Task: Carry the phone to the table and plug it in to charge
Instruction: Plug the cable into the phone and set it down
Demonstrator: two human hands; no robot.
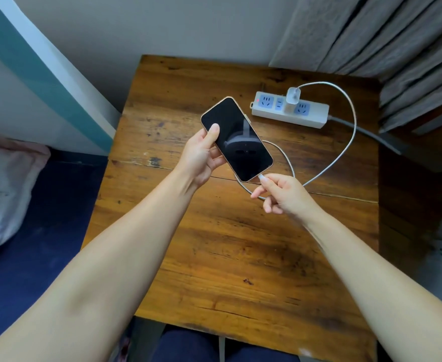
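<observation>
Phone (pixel 237 139) held over table (pixel 214 244)
Left hand (pixel 201 158) grips phone; right hand (pixel 280 192) pinches cable plug (pixel 261 177) at its port

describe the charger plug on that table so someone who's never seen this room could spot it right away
Start at the wooden table beside the grey curtain. Near its far right edge lies a white power strip with blue socket faces. The charger plug is the small white cube standing in that strip, the only thing plugged into it, with a pale braided cable looping from its top toward the hands.
</observation>
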